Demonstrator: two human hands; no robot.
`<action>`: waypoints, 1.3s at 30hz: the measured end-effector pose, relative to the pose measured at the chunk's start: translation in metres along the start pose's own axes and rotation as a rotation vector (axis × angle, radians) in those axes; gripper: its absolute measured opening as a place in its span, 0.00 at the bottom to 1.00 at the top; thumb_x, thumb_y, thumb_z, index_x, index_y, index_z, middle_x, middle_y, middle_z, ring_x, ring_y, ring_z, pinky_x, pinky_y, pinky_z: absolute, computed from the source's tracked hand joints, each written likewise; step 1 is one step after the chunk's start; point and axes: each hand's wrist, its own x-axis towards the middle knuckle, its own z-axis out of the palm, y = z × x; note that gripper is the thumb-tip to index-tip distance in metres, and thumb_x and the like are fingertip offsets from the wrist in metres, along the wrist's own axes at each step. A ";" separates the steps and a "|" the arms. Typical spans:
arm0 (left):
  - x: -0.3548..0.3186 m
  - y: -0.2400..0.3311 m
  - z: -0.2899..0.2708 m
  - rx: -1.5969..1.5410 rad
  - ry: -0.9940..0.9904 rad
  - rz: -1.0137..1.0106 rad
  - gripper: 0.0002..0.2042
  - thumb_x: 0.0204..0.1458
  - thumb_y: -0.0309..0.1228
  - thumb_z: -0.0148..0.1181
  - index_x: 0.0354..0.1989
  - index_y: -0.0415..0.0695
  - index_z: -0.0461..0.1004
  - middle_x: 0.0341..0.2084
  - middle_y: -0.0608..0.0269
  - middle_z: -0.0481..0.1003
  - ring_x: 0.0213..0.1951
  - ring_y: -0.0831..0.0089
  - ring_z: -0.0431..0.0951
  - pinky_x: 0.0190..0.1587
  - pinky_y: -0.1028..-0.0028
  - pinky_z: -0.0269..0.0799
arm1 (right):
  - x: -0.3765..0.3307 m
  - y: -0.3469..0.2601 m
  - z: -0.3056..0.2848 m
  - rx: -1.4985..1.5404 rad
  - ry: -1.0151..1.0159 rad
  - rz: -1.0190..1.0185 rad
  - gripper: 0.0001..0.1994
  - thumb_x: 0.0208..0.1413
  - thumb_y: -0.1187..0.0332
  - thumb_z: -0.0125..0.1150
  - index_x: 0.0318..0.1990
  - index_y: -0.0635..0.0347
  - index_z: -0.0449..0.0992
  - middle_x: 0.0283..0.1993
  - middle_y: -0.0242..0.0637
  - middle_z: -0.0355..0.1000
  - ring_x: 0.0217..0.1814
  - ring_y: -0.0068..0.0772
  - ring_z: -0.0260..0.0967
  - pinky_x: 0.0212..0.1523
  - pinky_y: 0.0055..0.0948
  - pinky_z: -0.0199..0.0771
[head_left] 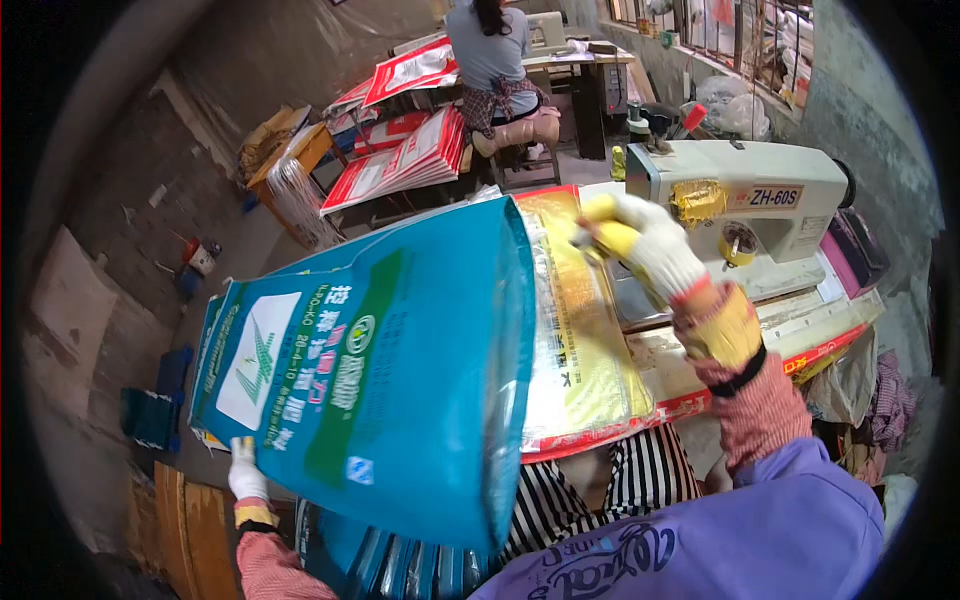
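The large blue sack (430, 410) hangs at a slant across the front, its near end over more blue sacks (400, 565) and its right edge overlapping the yellow sack (595, 340) on the bench (665, 350). It looks slick and floppy, so it could buckle or slide off toward the lap if held at one edge only; its right edge might also drag the yellow sack askew, since the two overlap. The left grip (247, 477) appears to pinch the sack's lower-left edge, most of the sack stretching up and rightward from it. The right grip (650, 255) is apart from the blue sack, beyond its upper right corner, above the yellow sack and beside the sewing machine (755, 185); its fingers are curled, and I cannot tell whether they hold anything. A loose sleeve could catch on the machine.
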 end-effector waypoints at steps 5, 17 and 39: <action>-0.059 0.031 -0.006 -0.578 0.090 -0.144 0.25 0.48 0.16 0.46 0.58 0.35 0.55 0.48 0.56 0.68 0.45 0.70 0.69 0.49 0.74 0.64 | 0.089 -0.031 0.080 -0.849 -0.251 -0.201 0.22 0.48 0.54 0.53 0.51 0.50 0.70 0.41 0.39 0.74 0.40 0.39 0.72 0.42 0.31 0.71; -0.330 0.238 0.061 -0.008 -0.069 0.189 0.23 0.51 0.25 0.54 0.54 0.35 0.54 0.41 0.45 0.68 0.41 0.53 0.70 0.45 0.65 0.66 | 0.098 0.092 0.086 -1.162 -0.740 -0.202 0.23 0.46 0.66 0.57 0.54 0.40 0.69 0.42 0.43 0.73 0.40 0.42 0.71 0.44 0.34 0.69; -0.342 0.263 0.056 -1.154 -0.112 -0.711 0.17 0.58 0.41 0.46 0.48 0.41 0.64 0.42 0.58 0.71 0.40 0.72 0.73 0.43 0.69 0.70 | -0.101 0.083 0.035 0.126 0.307 0.141 0.20 0.54 0.77 0.47 0.56 0.58 0.61 0.41 0.35 0.68 0.35 0.22 0.67 0.31 0.19 0.70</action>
